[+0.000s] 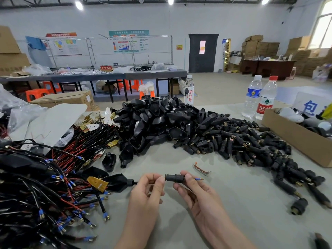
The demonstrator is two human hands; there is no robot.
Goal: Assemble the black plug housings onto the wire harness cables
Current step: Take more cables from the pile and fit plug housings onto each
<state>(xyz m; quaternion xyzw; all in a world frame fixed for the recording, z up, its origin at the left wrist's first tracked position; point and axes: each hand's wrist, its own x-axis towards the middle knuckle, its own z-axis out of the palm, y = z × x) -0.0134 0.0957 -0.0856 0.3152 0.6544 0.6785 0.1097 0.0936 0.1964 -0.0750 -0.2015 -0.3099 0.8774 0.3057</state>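
Head view is showing the right hand [195, 196] pinching a plug housing [174, 177]; the left hand [147, 194] is gripping a cable [135, 182], its fingers mostly hiding it.

On my feed, two clear water bottles stand just beside each other at the far right of the grey desk [179, 223]: a blue-labelled bottle [253, 95] and a red-capped bottle [267, 98]. A third bottle with red characters [189, 92] stands at the desk's far edge. An open cardboard box [294, 137] sits at the right edge, and crumpled plastic bags [16, 108] lie at the left. Beyond, I see orange stools [35, 94] by a long table [107, 76], a dark door [203, 53] and stacked cartons [260, 45].
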